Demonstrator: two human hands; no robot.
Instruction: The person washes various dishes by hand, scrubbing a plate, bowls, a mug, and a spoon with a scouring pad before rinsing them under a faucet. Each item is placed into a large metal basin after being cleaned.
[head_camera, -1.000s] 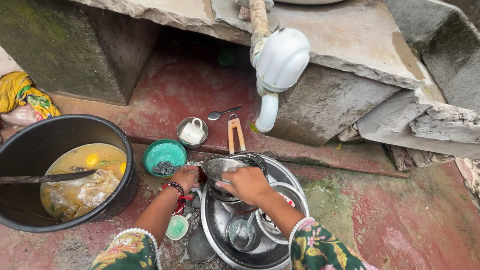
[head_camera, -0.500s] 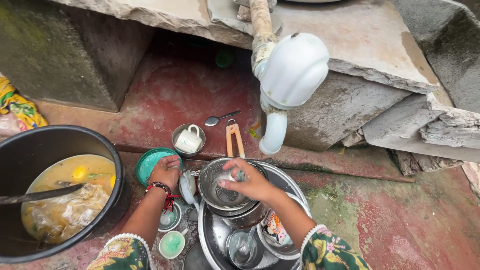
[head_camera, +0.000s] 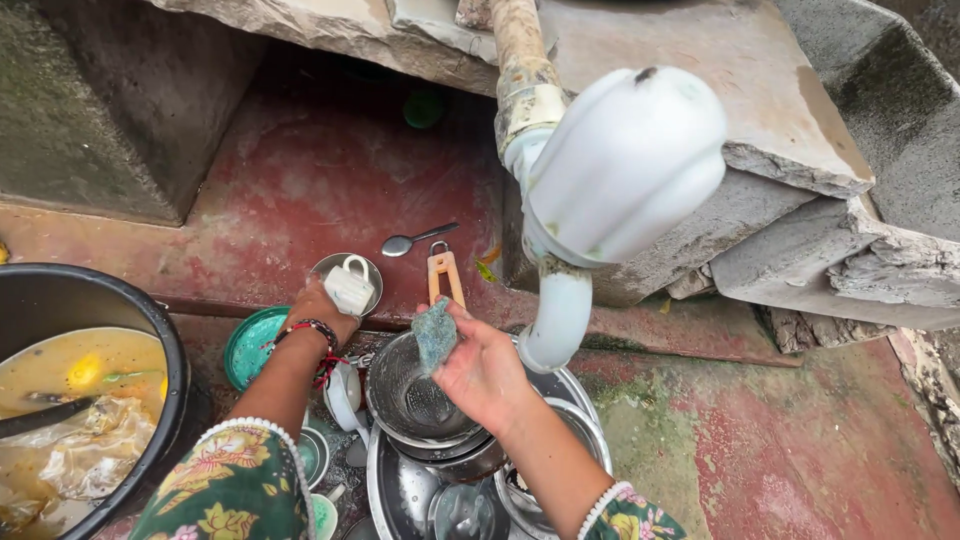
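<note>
My right hand (head_camera: 483, 368) is raised over a steel strainer (head_camera: 410, 392) and pinches a wet grey-green scrub pad (head_camera: 435, 333). The strainer rests in a stack of steel bowls on a big steel tray (head_camera: 390, 485). My left hand (head_camera: 320, 305) reaches forward and closes on a white cup (head_camera: 350, 285) that lies in a small steel bowl (head_camera: 330, 264) on the red floor. A beaded bracelet and red threads circle my left wrist.
A white plastic tap (head_camera: 620, 165) on a pipe hangs close above the dishes. A black tub (head_camera: 150, 320) of yellowish waste water stands at the left. A green bowl (head_camera: 248, 345), a spoon (head_camera: 410, 240), wooden-handled tongs (head_camera: 443, 272) and stone slabs (head_camera: 790, 130) surround the spot.
My right hand has lifted the scrub pad out of the strainer. My left hand has moved from the green bowl forward to the white cup. The camera has moved closer to the tap.
</note>
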